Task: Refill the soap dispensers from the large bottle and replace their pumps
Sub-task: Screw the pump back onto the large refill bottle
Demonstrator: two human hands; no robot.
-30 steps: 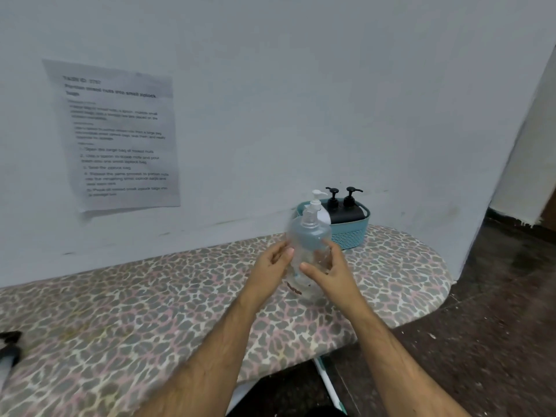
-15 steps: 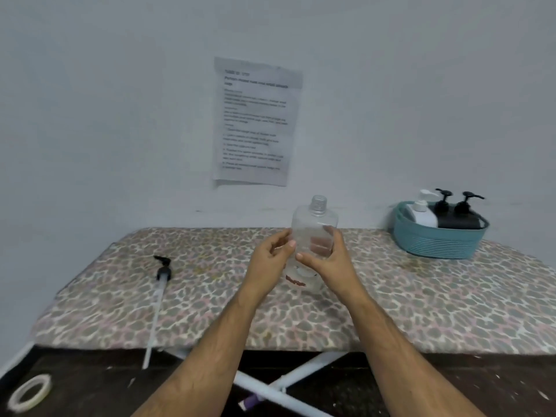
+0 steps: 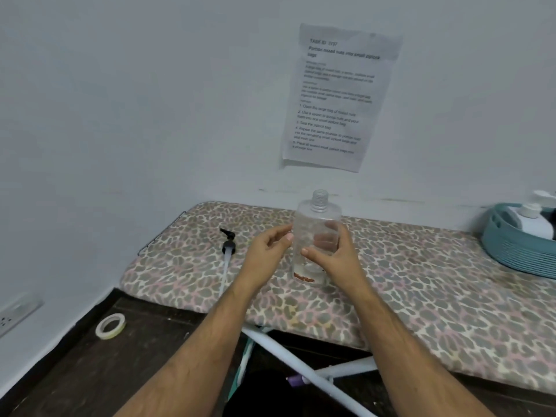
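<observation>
Upright, uncapped clear dispenser (image 3: 316, 236)

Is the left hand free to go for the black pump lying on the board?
Probably yes. The left hand is only beside the clear bottle, which the right hand grips; the pump lies just to its left with bare board between.

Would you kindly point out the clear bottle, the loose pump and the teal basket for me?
clear bottle (image 3: 316, 224): head view, on its upper body below the open neck.
loose pump (image 3: 228, 245): head view, on its black collar.
teal basket (image 3: 511, 254): head view, on its ribbed front wall.
</observation>
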